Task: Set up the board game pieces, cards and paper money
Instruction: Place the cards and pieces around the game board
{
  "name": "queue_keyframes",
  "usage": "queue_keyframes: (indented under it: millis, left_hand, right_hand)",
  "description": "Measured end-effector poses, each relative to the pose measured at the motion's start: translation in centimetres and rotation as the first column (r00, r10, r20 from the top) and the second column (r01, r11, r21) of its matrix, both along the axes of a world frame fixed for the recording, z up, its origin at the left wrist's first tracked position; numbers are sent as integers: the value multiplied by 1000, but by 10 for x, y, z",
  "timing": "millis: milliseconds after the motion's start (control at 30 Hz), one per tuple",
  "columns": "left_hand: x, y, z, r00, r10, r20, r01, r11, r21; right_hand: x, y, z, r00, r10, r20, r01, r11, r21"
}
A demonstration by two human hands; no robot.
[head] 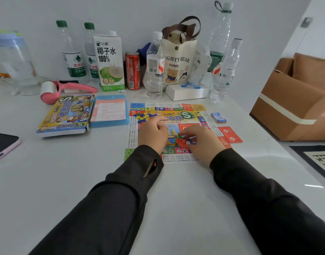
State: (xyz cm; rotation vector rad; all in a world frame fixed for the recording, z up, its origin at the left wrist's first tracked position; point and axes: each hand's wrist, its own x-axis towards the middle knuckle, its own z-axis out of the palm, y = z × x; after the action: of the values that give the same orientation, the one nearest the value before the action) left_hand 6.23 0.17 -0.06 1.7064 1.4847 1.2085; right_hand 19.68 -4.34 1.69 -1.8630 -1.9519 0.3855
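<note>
The colourful paper game board (169,109) lies flat on the white table. My left hand (152,134) rests on the board with fingers curled, its index finger stretched toward the middle; whether it holds anything is hidden. My right hand (204,142) pinches a cluster of small red, green and blue plastic game pieces (182,140) just above the board's lower middle. Another heap of small coloured pieces (140,117) sits at the board's upper left. Red cards (230,134) lie at the board's right edge, with a small blue card pack (219,117) beyond them.
The game box (66,115) and a blue tray with a printed sheet (110,111) lie left of the board. Bottles, a carton, a can (133,70), a tote bag (179,57) and a white box (187,92) line the back. A phone (3,144) lies far left, a cardboard box (294,100) at right.
</note>
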Motion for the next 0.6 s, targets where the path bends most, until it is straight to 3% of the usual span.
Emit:
queue_keyframes:
  millis: [133,233,467,600]
  left_hand:
    - [-1,-2,0,991,-65,-120,70,997,36]
    - [0,-5,-3,958,-136,-251,154,987,53]
    - [-2,-19,-4,793,-195,-577,265,963,39]
    - [0,-23,-3,728,-185,-660,292,955,55]
  right_hand:
    - [3,-8,-3,998,-23,-51,25,999,46]
    - [3,-7,-3,998,-56,38,55,998,24]
    - [4,-2,-5,990,-90,109,91,996,-1]
    - [5,-3,-6,990,-110,88,105,992,64]
